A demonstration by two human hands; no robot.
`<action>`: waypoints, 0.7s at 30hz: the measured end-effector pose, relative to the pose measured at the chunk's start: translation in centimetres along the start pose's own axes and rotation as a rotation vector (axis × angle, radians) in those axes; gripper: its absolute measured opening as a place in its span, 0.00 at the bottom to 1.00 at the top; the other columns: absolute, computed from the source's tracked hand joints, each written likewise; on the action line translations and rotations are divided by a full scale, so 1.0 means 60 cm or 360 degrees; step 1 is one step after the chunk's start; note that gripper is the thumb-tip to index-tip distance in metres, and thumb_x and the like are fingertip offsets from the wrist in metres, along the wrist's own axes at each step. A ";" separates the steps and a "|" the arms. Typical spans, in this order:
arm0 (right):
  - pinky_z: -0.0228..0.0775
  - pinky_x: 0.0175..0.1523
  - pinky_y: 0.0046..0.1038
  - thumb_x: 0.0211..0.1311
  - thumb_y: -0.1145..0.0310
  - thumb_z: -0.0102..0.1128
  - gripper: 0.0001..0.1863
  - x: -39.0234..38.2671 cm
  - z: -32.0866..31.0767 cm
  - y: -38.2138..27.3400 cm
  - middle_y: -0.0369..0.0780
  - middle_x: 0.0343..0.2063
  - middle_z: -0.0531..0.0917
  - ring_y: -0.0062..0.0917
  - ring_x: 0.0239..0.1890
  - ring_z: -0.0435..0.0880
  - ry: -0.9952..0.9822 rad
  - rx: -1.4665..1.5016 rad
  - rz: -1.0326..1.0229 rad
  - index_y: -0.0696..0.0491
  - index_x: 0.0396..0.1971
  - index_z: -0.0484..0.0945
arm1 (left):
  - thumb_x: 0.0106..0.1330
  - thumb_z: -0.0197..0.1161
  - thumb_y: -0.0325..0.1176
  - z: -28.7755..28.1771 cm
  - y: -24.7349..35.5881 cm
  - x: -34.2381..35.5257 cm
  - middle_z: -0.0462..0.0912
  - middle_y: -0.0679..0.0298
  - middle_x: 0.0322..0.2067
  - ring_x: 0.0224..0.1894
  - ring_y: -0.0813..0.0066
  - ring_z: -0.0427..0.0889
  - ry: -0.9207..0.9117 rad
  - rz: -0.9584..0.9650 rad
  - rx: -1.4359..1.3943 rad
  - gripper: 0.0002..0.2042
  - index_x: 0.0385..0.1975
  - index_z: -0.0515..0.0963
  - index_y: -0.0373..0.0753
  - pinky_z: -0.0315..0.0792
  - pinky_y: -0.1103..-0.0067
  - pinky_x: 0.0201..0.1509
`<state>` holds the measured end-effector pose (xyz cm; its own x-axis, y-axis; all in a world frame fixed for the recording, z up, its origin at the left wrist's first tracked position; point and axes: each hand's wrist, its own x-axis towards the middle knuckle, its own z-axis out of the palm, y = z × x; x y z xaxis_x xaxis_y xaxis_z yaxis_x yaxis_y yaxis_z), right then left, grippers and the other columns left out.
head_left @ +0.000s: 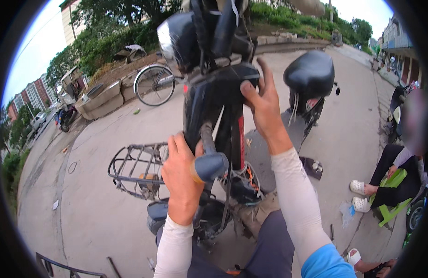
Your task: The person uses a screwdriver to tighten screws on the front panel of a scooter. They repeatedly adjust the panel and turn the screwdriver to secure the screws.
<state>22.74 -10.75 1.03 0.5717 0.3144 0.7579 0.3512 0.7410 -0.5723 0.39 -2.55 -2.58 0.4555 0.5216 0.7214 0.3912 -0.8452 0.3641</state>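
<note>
Forearms in white sleeves rise from lower edge to an upturned black bike/scooter frame [223, 106].

L hand [180, 178]: grip closed round handlebar tube just behind grey bar-end [210, 167], bar axis running up-left to down-right. R hand [265, 104]: palm pressed on dark seat-like part [225, 78], fingers spread, not clasped. Frame lies ahead & above both hands, long axis near vertical; L hand nearer camera. Wire rack [135, 169] left; open concrete [98, 204] left, black scooter [311, 78] & seated person [394, 176] right.
</note>
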 end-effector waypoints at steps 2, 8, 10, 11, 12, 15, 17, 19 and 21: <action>0.68 0.73 0.29 0.74 0.61 0.75 0.47 0.001 0.001 0.003 0.48 0.64 0.80 0.30 0.66 0.79 0.0013 -0.0012 -0.0005 0.63 0.81 0.56 | 0.70 0.70 0.30 0.009 -0.003 0.001 0.83 0.42 0.48 0.43 0.30 0.85 0.0025 0.0041 0.0020 0.20 0.57 0.73 0.32 0.77 0.51 0.43; 0.65 0.74 0.28 0.77 0.57 0.72 0.43 -0.013 0.024 0.010 0.45 0.64 0.81 0.29 0.66 0.78 0.0082 -0.0121 -0.0254 0.62 0.79 0.59 | 0.73 0.70 0.31 0.015 -0.007 0.002 0.83 0.42 0.41 0.41 0.32 0.84 0.0125 0.0163 0.0034 0.16 0.53 0.74 0.31 0.78 0.57 0.42; 0.64 0.76 0.29 0.77 0.56 0.72 0.44 -0.017 0.024 0.029 0.47 0.65 0.80 0.30 0.68 0.76 0.0148 -0.0223 -0.0345 0.62 0.80 0.59 | 0.78 0.69 0.33 0.017 -0.009 0.002 0.83 0.42 0.39 0.39 0.34 0.84 0.0075 0.0164 0.0084 0.14 0.52 0.75 0.30 0.77 0.58 0.42; 0.63 0.76 0.29 0.75 0.56 0.74 0.47 -0.020 0.029 0.034 0.48 0.66 0.79 0.31 0.69 0.76 0.0141 -0.0130 -0.0334 0.62 0.81 0.56 | 0.79 0.68 0.33 0.018 -0.011 0.002 0.83 0.42 0.39 0.39 0.35 0.83 0.0104 0.0219 0.0065 0.14 0.52 0.75 0.30 0.77 0.59 0.43; 0.63 0.77 0.30 0.73 0.56 0.76 0.50 -0.024 0.034 0.037 0.49 0.67 0.79 0.32 0.70 0.76 0.0136 -0.0037 -0.0322 0.62 0.81 0.54 | 0.80 0.67 0.34 0.019 -0.013 0.003 0.83 0.43 0.38 0.38 0.37 0.83 0.0131 0.0275 0.0045 0.13 0.52 0.76 0.30 0.77 0.59 0.43; 0.62 0.79 0.32 0.65 0.57 0.82 0.62 -0.048 0.029 0.054 0.51 0.70 0.76 0.36 0.72 0.76 0.0042 -0.0055 -0.0272 0.61 0.84 0.44 | 0.70 0.72 0.28 0.022 -0.021 0.005 0.81 0.45 0.43 0.41 0.34 0.86 0.0094 0.0244 0.0043 0.18 0.52 0.72 0.31 0.79 0.59 0.41; 0.63 0.80 0.34 0.60 0.57 0.86 0.69 -0.065 0.030 0.063 0.53 0.71 0.74 0.39 0.73 0.75 0.0003 -0.0071 -0.0208 0.59 0.85 0.38 | 0.72 0.72 0.29 0.024 -0.013 0.006 0.82 0.45 0.42 0.40 0.35 0.86 0.0115 0.0198 0.0076 0.16 0.52 0.72 0.31 0.79 0.61 0.41; 0.64 0.79 0.36 0.55 0.58 0.89 0.75 -0.074 0.042 0.069 0.55 0.73 0.73 0.42 0.74 0.75 0.0014 0.0007 -0.0117 0.57 0.85 0.33 | 0.74 0.71 0.30 0.025 -0.011 0.006 0.82 0.46 0.42 0.40 0.36 0.86 0.0133 0.0224 0.0076 0.15 0.51 0.73 0.31 0.79 0.62 0.41; 0.66 0.78 0.37 0.55 0.58 0.90 0.76 -0.073 0.048 0.083 0.55 0.72 0.74 0.43 0.75 0.75 0.0091 -0.0249 -0.0266 0.55 0.86 0.32 | 0.78 0.68 0.35 0.025 -0.008 0.004 0.82 0.47 0.41 0.39 0.41 0.85 0.0123 0.0199 0.0031 0.14 0.51 0.75 0.31 0.78 0.63 0.43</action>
<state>19.83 -6.74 -4.20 0.5357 0.1576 0.8296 0.5526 0.6775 -0.4855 1.51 -1.86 -3.42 0.4394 0.4010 0.8039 0.3510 -0.9003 0.2572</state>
